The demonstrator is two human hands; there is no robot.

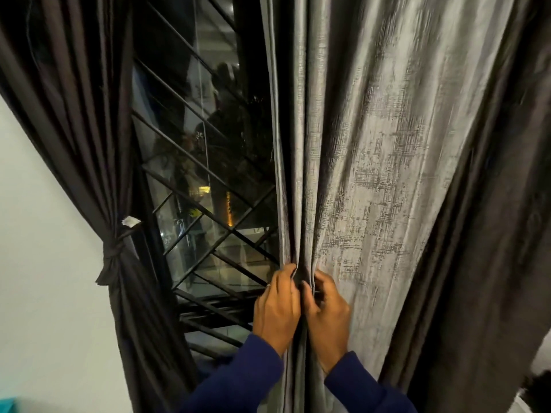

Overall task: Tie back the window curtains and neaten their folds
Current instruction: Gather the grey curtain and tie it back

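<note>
Left hand [275, 305] and right hand [326, 311], fingers curled, seemingly pinching adjacent folds of the grey curtain [372, 159].

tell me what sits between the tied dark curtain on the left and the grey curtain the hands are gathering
In the head view, the window pane with its black diagonal grille fills that stretch.

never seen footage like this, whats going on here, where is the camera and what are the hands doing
There is no machine here: the camera sits on a person's head, looking forward and down at their own arms in blue sleeves. The left hand and right hand both pinch folds of a grey curtain at its inner edge, gathering them. To the left, a dark curtain is already bound with a tie-back. Between them is a window with a diagonal metal grille, dark outside.
</note>
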